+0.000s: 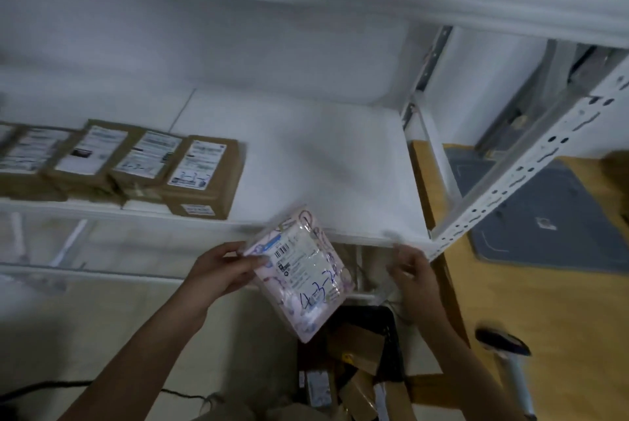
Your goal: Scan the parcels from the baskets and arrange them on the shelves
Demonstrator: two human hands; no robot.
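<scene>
My left hand [221,271] grips a pink patterned parcel [303,274] by its upper left edge. The parcel carries a white label with a barcode and blue handwriting, and it hangs tilted just below the front edge of the white shelf [323,162]. My right hand [410,271] is to the right of the parcel, apart from it, fingers loosely curled and blurred, holding nothing I can make out. A dark basket [391,345] with several brown parcels stands on the floor below my hands.
Several brown boxes [200,175] with white labels lie in a row on the shelf's left half. A white perforated shelf post [531,162] slants at the right. A handheld scanner [503,345] stands on the wooden table [561,318] at the right, near a grey mat [544,216].
</scene>
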